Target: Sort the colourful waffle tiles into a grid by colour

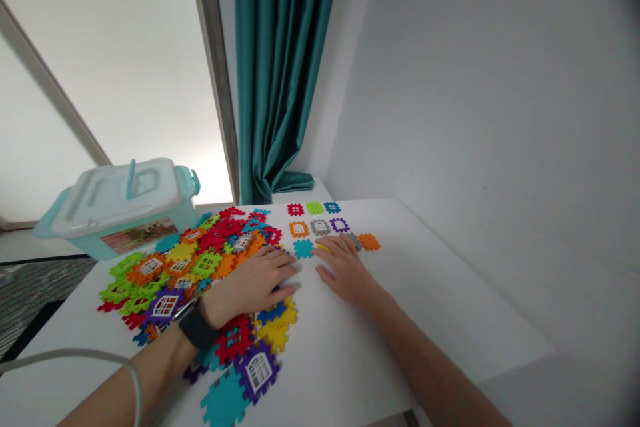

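A heap of colourful interlocking plastic tiles (200, 260) covers the left part of the white table (425, 293). My left hand (255, 283) lies flat on the table at the heap's right edge, fingers stretched out, with a black watch on the wrist. My right hand (343, 267) rests palm down beside it, fingers extended over a yellow tile (323, 248), next to a teal tile (303, 249). Beyond the hands, single tiles lie in rows: red (295, 209), green (315, 207), blue (332, 207), orange (299, 229), grey (320, 227), purple (339, 225), and an orange one (369, 241).
A pale teal storage box with a clear lid (120, 207) stands at the table's far left corner. A teal curtain (280, 67) hangs behind the table. A white wall runs along the right side. A grey cable (75, 355) crosses the lower left.
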The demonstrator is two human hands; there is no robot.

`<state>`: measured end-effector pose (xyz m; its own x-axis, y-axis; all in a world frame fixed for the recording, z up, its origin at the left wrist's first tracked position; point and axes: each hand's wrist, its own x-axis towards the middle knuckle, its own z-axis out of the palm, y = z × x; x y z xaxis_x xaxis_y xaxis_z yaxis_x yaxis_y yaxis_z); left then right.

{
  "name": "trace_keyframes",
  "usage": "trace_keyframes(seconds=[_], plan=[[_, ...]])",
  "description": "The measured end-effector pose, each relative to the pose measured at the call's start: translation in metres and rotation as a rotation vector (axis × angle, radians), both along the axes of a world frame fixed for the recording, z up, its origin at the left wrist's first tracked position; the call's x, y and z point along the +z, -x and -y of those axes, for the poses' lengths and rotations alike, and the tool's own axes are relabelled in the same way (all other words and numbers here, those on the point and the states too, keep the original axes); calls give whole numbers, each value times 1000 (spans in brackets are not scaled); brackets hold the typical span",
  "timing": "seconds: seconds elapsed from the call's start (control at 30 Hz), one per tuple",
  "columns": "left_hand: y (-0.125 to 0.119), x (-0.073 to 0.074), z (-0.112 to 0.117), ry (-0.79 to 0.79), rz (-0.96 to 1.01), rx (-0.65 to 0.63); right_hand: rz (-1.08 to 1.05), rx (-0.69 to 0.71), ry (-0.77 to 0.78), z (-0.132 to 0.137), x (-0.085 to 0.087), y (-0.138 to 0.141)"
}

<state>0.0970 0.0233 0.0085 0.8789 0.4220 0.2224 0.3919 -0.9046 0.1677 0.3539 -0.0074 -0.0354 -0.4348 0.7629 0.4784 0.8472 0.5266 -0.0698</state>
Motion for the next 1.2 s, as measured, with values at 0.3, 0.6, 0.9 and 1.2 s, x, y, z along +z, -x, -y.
trace_keyframes(seconds=[0.3, 0.6, 0.9, 1.2], plan=[[45, 10, -2, -67, -6, 120, -22, 175, 127, 12, 16, 38], [75, -2, 11, -35, 84, 210, -5, 325, 254, 11, 33, 72], [85, -5, 18, -4, 128, 284, -52, 397, 256, 7, 35, 97], [81, -6, 24, -16, 111, 285, -135, 340, 269, 17, 13, 99]])
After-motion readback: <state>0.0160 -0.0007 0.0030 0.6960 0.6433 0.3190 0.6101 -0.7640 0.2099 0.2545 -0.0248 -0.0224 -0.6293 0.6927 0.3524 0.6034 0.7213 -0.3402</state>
